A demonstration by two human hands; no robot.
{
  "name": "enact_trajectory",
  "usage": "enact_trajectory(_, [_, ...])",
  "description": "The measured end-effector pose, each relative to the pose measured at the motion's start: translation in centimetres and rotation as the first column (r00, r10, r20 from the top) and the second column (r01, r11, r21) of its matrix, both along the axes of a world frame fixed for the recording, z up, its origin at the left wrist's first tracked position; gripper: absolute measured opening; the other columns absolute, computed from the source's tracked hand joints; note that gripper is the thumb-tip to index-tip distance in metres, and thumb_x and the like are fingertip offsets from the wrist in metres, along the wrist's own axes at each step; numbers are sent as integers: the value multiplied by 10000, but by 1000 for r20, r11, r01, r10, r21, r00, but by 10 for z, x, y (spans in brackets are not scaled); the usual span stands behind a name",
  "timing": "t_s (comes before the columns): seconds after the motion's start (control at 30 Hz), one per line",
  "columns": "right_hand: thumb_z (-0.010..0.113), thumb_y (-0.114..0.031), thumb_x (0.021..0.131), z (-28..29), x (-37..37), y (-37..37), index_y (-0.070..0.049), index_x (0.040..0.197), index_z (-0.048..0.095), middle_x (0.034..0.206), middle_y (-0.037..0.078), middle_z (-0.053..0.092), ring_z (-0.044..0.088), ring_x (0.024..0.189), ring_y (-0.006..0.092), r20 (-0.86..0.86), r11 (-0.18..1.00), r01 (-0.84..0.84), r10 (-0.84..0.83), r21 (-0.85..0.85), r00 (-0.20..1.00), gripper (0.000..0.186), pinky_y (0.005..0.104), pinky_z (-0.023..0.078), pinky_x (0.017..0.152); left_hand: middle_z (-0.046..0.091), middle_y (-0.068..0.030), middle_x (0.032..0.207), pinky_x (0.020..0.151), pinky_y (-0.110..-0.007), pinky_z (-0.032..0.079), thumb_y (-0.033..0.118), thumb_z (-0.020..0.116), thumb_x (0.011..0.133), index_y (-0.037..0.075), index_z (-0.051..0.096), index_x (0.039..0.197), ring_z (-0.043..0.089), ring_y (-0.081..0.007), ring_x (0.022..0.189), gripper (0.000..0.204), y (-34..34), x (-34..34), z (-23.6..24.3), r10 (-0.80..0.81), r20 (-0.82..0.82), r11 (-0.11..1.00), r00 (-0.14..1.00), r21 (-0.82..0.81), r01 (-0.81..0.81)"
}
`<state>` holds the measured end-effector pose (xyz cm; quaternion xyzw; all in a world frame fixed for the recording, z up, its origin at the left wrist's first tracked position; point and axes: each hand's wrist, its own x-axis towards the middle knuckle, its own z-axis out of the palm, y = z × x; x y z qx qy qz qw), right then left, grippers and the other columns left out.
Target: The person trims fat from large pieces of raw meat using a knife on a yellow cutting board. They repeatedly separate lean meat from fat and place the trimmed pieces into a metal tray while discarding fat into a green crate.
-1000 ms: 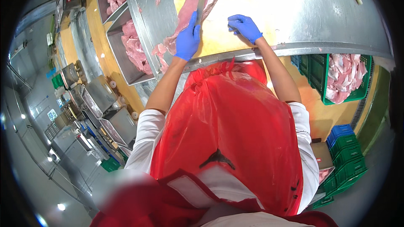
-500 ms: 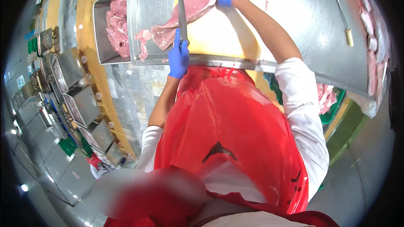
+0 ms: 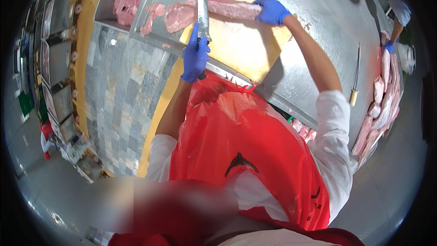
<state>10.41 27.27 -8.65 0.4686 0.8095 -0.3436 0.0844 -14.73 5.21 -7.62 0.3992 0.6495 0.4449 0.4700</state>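
My left hand [image 3: 195,57], in a blue glove, is closed on the dark handle of a long-bladed knife [image 3: 203,7]. Its blade points away from me and passes in front of a long strip of pink raw meat [image 3: 232,9]. Across a yellowish cutting board [image 3: 241,50] the meat stretches, its left end hanging past the board onto the metal table [image 3: 314,48]. Also gloved in blue, my right hand [image 3: 273,12] grips the strip's right end, fingertips partly hidden. Small meat scraps [image 3: 148,25] lie by the left end.
A metal bin of meat pieces [image 3: 129,0] stands at the far left. Rightward on the table lies a thin blade with a pale handle [image 3: 353,96]. Beyond it are several long meat strips [image 3: 380,95], where another person's gloved hand [image 3: 388,47] reaches in. Below the table edge, more meat [image 3: 302,130] shows.
The view has turned. My right hand has come nearer with the meat's right end, and the strip now lies more level across the board. The knife stays in my left hand.
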Motion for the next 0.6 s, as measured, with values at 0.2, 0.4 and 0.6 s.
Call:
enact_trajectory(0.2, [718, -470, 665, -20, 17, -45, -141, 1221, 697, 1067, 160, 722, 694, 977, 323, -171, 963, 219, -192, 157, 966, 646, 387, 535, 913, 570, -29, 750, 548, -272, 463, 171, 526, 1009, 158, 372, 1530, 515, -82, 615, 544, 8, 27, -25, -36, -92, 997, 995, -74, 29])
enact_trajectory(0.4, [727, -424, 692, -21, 23, -39, -132, 1209, 703, 1044, 172, 721, 702, 928, 329, -217, 970, 218, -191, 109, 957, 595, 388, 544, 868, 581, -28, 765, 532, -276, 467, 161, 523, 1008, 144, 375, 1527, 519, -81, 608, 540, 2, 38, -7, -11, -73, 983, 997, -182, -2])
enact_trajectory(0.6, [733, -450, 691, -27, 20, -42, -171, 1234, 698, 1087, 161, 707, 684, 993, 332, -182, 968, 189, -158, 165, 971, 612, 387, 533, 907, 589, -15, 820, 517, -263, 481, 158, 521, 1010, 158, 373, 1531, 516, -68, 611, 542, 20, 42, -15, -16, 53, 989, 998, -148, 23])
